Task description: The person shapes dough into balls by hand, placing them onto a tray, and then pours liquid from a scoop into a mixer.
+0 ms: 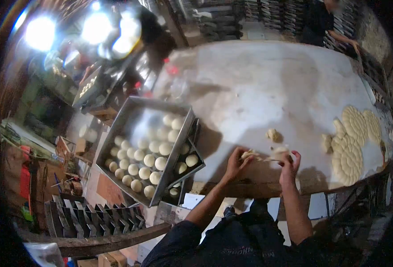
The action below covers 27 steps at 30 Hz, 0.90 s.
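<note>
Above the near edge of the table, my left hand (235,163) is closed on the end of a pale piece of dough (249,154). My right hand (289,167) grips the other side of the dough, blurred by motion, and a thin stretch of it spans the space between the two hands. A small lump of dough (274,135) lies on the table just beyond them. To the right rest several braided dough pieces (347,161), flat and close together, with a small dough bit (326,143) beside them.
Left of my hands, a metal tray (188,127) of round dough balls sits stacked on another tray (198,165). The large floured table (258,66) stretches ahead. At the far right stands another person (318,22), one hand at the table's edge. Metal racks (94,222) stand lower left.
</note>
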Each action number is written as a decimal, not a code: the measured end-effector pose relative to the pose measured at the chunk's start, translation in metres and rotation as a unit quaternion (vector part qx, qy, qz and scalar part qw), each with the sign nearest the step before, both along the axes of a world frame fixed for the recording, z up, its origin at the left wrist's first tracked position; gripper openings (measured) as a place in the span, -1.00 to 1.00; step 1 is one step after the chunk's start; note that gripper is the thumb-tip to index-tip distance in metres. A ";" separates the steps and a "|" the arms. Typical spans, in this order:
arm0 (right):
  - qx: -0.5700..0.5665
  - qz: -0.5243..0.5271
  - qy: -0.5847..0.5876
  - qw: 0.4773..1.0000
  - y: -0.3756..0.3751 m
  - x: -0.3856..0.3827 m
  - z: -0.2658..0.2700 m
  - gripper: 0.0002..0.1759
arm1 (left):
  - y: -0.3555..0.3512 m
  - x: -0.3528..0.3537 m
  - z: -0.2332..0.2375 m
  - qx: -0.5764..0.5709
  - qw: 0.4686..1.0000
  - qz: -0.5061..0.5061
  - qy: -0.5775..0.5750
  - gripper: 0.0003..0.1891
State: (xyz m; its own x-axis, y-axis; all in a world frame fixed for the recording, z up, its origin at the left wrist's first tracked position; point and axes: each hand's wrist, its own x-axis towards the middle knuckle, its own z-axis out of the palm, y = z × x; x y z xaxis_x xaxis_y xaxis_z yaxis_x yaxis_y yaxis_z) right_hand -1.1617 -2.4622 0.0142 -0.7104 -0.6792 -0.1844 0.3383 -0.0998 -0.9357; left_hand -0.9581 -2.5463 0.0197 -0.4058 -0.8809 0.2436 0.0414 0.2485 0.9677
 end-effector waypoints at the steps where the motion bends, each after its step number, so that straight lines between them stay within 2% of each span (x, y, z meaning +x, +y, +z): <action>1: -0.009 -0.067 -0.002 0.998 -0.001 -0.019 -0.003 -0.56 | 0.003 0.000 -0.014 0.058 0.996 0.057 -0.030 -0.76; 2: -0.015 -0.134 -0.004 0.991 0.000 -0.042 -0.008 -0.60 | 0.003 0.006 -0.092 0.115 0.990 0.077 0.028 -0.74; 3: -0.035 -0.154 0.061 0.986 0.009 -0.079 -0.034 -0.63 | 0.003 0.012 -0.167 0.169 0.976 0.100 0.090 -0.71; 4: -0.056 -0.174 0.124 0.975 0.017 -0.106 -0.062 -0.65 | 0.015 0.031 -0.245 -0.008 0.987 0.113 -0.111 -0.63; 5: -0.043 -0.116 0.153 0.981 0.032 -0.112 -0.058 -0.69 | 0.028 0.038 -0.243 -0.188 0.922 0.169 -0.292 -0.56; 6: -0.027 -0.057 0.182 0.981 0.049 -0.126 -0.051 -0.72 | 0.028 0.047 -0.240 -0.103 0.933 0.093 -0.332 -0.53; 7: -0.029 -0.056 0.180 0.982 0.061 -0.142 -0.042 -0.72 | 0.029 0.045 -0.147 -0.013 0.925 0.016 -0.379 -0.50; 8: 0.064 0.081 0.465 0.879 0.072 -0.157 -0.027 -0.71 | 0.031 0.040 -0.037 0.065 0.899 -0.056 -0.429 -0.47; 9: 0.152 0.213 0.692 0.673 0.078 -0.168 -0.021 -0.70 | 0.002 0.031 -0.024 0.072 0.897 -0.058 -0.431 -0.47; 10: 0.158 0.222 0.684 0.676 0.069 -0.176 -0.021 -0.70 | -0.021 0.023 -0.017 -0.099 0.910 0.014 -0.403 -0.47; 11: 0.116 0.187 0.709 0.670 0.045 -0.185 -0.016 -0.66 | -0.040 0.013 -0.014 -0.267 0.890 0.082 -0.361 -0.47; 12: 0.075 0.150 0.730 0.662 0.023 -0.190 -0.013 -0.62 | -0.057 -0.009 -0.019 -0.277 0.884 0.116 -0.359 -0.48; 13: 0.078 0.137 0.686 0.710 0.000 -0.185 -0.017 -0.64 | -0.063 -0.035 -0.028 -0.286 0.876 0.150 -0.358 -0.48; 14: 0.081 0.124 0.640 0.754 -0.015 -0.172 -0.025 -0.64 | -0.053 -0.056 -0.029 -0.276 0.878 0.142 -0.365 -0.48; 16: 0.047 0.181 0.566 0.803 -0.019 -0.141 -0.035 -0.68 | -0.035 -0.097 -0.014 -0.124 0.935 0.106 -0.317 -0.52; 18: -0.002 0.250 0.584 0.772 0.005 -0.111 -0.038 -0.78 | 0.011 -0.106 -0.020 -0.122 0.922 0.070 -0.359 -0.59; 20: -0.050 0.321 0.634 0.702 0.042 -0.125 -0.056 -0.79 | 0.055 -0.062 -0.120 -0.029 0.978 0.030 -0.204 -0.64; 21: -0.001 0.364 0.648 0.669 0.055 -0.148 -0.036 -0.74 | 0.054 -0.038 -0.114 0.034 0.964 0.001 -0.263 -0.61; 22: 0.000 0.362 0.647 0.671 0.051 -0.170 -0.041 -0.74 | 0.050 -0.005 -0.105 0.098 0.942 -0.030 -0.320 -0.56; 24: 0.019 0.241 0.678 0.695 0.030 -0.208 -0.044 -0.77 | 0.012 0.057 -0.186 0.091 0.980 0.063 -0.166 -0.72; 25: 0.042 0.228 0.670 0.705 0.005 -0.215 -0.033 -0.78 | -0.013 0.029 -0.130 -0.088 0.922 0.087 -0.367 -0.75; 26: 0.065 0.216 0.663 0.714 -0.019 -0.218 -0.020 -0.78 | -0.040 -0.007 -0.061 -0.259 0.789 0.148 -0.537 -0.76; 27: 0.067 0.215 0.662 0.715 -0.034 -0.209 -0.017 -0.78 | -0.062 -0.039 -0.029 -0.249 0.844 0.171 -0.444 -0.77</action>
State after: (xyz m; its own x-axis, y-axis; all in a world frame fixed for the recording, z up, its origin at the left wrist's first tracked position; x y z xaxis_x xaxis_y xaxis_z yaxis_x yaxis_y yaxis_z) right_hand -1.3703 -2.4967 -0.0030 -0.0529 -0.9267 0.3721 -0.8804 -0.1326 -0.4554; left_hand -0.9972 -2.6083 -0.0095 -0.3659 -0.8620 0.3510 -0.8014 0.4835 0.3520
